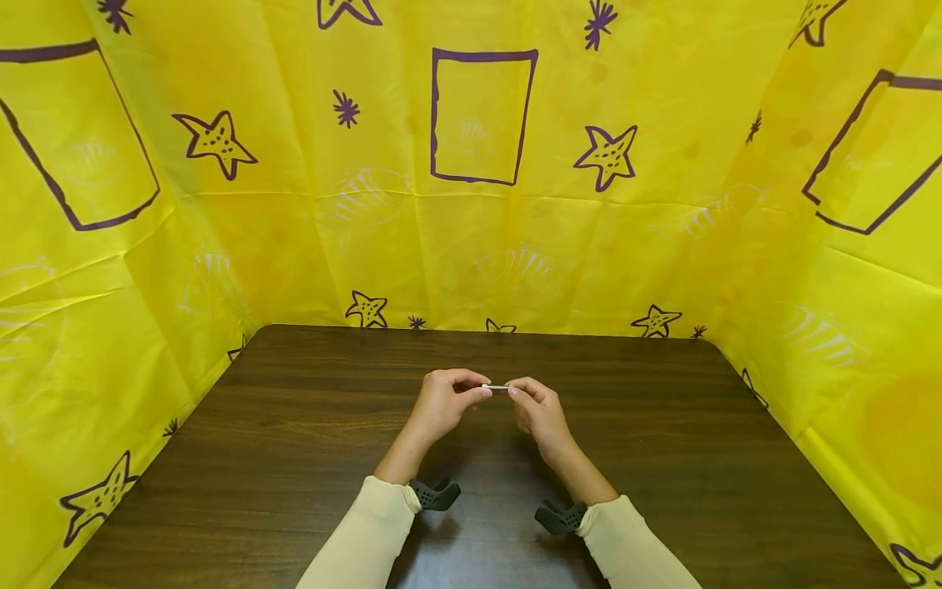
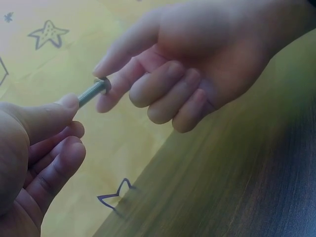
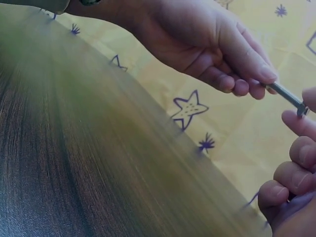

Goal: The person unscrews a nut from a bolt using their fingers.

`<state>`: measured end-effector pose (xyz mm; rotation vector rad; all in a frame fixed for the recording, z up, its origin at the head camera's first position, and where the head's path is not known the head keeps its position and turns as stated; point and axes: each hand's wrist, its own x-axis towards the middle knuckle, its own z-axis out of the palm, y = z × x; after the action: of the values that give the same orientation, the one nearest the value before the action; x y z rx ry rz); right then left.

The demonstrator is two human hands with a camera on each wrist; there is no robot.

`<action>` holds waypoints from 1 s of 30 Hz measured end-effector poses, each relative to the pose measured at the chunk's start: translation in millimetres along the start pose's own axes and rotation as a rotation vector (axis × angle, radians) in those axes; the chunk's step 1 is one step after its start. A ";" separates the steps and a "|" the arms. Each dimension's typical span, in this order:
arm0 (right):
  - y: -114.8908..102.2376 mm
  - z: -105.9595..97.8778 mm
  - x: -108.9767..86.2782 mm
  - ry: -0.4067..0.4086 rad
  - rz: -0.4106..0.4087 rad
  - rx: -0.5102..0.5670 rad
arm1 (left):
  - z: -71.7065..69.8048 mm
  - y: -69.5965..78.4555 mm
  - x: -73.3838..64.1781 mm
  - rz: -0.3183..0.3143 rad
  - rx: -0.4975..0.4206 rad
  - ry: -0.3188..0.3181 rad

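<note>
Both hands hold one small metal bolt (image 1: 498,388) level above the table. My left hand (image 1: 440,402) pinches one end of its shank between thumb and forefinger. At the other end, my right hand (image 1: 543,415) pinches the wider piece, a head or nut, with thumb and fingertip. Threads show along the bolt (image 2: 92,93) in the left wrist view. The right hand's other fingers (image 2: 160,109) curl toward its palm. From the right wrist, the bolt (image 3: 288,95) spans the gap between the two hands, its far tip hidden by the left fingers.
A dark wood-grain table (image 1: 294,425) lies beneath the hands. Yellow cloth (image 1: 280,245) printed with purple starfish and frames hangs behind it and along both sides. Dark wrist-worn devices (image 1: 436,494) sit on both wrists, at the ends of pale sleeves (image 1: 368,532).
</note>
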<state>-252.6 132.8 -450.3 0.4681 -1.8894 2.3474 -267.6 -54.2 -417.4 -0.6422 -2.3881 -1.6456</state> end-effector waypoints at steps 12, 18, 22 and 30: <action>1.8 -2.1 0.6 -0.059 -0.103 0.063 | -0.9 -0.3 -0.6 0.009 0.000 0.000; 2.1 -3.2 0.9 -0.078 -0.137 0.074 | -1.1 0.3 -0.4 0.016 0.000 0.003; 1.8 -3.4 1.2 -0.082 -0.142 0.098 | -0.5 -0.1 -0.3 0.016 -0.001 0.011; 0.2 -1.0 1.3 -0.068 -0.142 0.153 | 0.0 -0.1 -0.2 0.020 -0.022 0.020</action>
<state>-254.0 133.6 -450.4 0.6811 -1.6488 2.4198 -267.4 -54.4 -417.5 -0.6481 -2.3453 -1.6649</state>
